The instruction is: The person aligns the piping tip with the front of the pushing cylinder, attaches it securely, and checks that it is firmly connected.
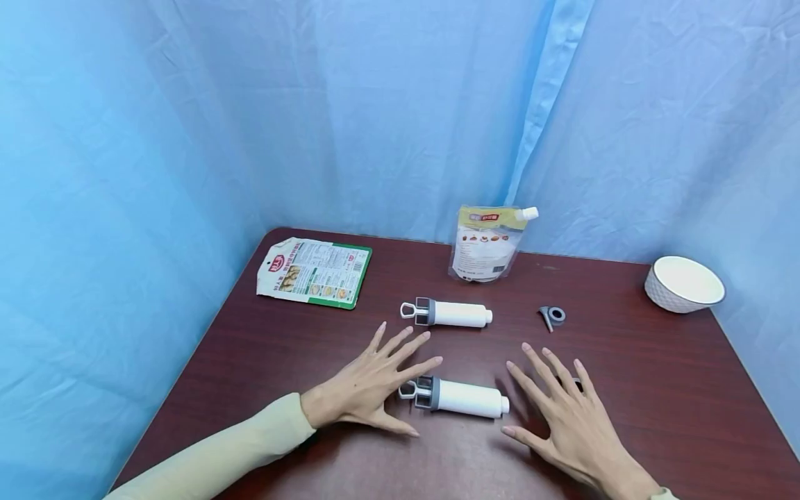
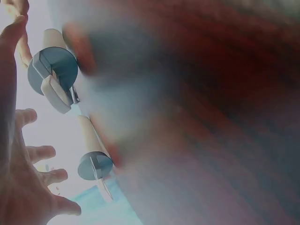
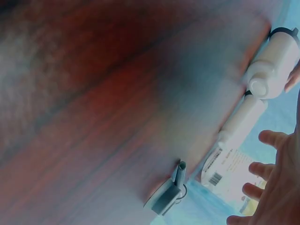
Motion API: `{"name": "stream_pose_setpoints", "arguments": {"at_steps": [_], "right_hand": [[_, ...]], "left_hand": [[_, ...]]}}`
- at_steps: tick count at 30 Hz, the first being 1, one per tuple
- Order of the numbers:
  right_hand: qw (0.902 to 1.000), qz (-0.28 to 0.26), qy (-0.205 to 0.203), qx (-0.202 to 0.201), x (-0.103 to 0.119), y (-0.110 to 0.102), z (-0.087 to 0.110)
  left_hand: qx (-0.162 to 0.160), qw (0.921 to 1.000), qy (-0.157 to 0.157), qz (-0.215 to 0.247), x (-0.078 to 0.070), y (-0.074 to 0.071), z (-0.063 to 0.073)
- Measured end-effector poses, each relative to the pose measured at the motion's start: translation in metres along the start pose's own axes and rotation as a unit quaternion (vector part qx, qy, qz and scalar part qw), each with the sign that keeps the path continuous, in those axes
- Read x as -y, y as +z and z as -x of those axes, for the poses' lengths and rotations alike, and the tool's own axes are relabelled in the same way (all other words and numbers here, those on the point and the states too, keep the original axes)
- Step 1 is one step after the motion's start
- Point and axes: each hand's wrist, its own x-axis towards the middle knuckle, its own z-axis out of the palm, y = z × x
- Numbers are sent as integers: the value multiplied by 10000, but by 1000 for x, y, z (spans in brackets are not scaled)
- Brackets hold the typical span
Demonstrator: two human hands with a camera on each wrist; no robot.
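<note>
My left hand (image 1: pixel 370 380) hovers palm down with fingers spread, its index fingertip overlapping the handle of the nearer white hand pump (image 1: pixel 470 398) in the head view. That pump has a grey collar and a pull handle pointing left. My right hand (image 1: pixel 567 415) is spread past the pump's other end, holding nothing. A second, similar hand pump (image 1: pixel 461 314) lies behind the first, just beyond the left fingertips. Beyond the right fingertips sits a small grey ringed part (image 1: pixel 555 315) with a spout, also seen in the right wrist view. A small thing (image 1: pixel 577 381) is mostly hidden behind the right fingers.
A flat printed package (image 1: pixel 319 271) lies at the table's back left. Against the blue curtain (image 1: pixel 400 104) stands a spouted pouch (image 1: pixel 484 246) with a white cap. Near the right edge of the dark wooden table (image 1: pixel 625 333) is a white textured bowl (image 1: pixel 675 295).
</note>
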Motion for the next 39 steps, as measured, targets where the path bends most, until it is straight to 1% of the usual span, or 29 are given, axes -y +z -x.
{"name": "stream_pose_setpoints", "arguments": {"at_steps": [4,9,15,17,20,23,25,26,28,30,32,34,37,39], "right_hand": [[9999,-78,115,5,-3,-3,2],[9993,-159,332,63,-8,-8,5],[9950,-416,788,442,-14,-17,9],[9924,-519,965,562,-18,-21,10],[9876,-675,1229,709,-24,-27,11],[9804,-865,1537,881,-29,-35,14],[9772,-917,1677,926,-32,-39,15],[9765,-915,1719,923,-34,-40,16],[9767,-873,1758,872,-36,-42,19],[9774,-846,1764,802,-39,-43,22],[9768,-876,1791,787,-42,-42,25],[9748,-964,1832,829,-44,-42,28],[9728,-1125,1836,856,-47,-41,31],[9728,-1188,1804,838,-48,-40,32]], "left_hand": [[37,9991,59,420,0,0,-6],[89,9961,147,868,-2,0,-16],[297,9901,216,1357,-4,-3,-28],[350,9869,251,1558,-4,-4,-33],[479,9793,300,1945,-5,-6,-40],[713,9690,278,2347,-5,-11,-48],[886,9640,225,2496,-5,-16,-54],[970,9614,196,2566,-5,-19,-57],[1052,9596,178,2603,-3,-25,-66],[1042,9597,207,2601,-2,-31,-75],[993,9592,299,2629,-2,-36,-86],[952,9577,425,2681,-4,-38,-98],[1001,9523,544,2831,-8,-40,-115],[1033,9482,558,2951,-11,-40,-126]]}}
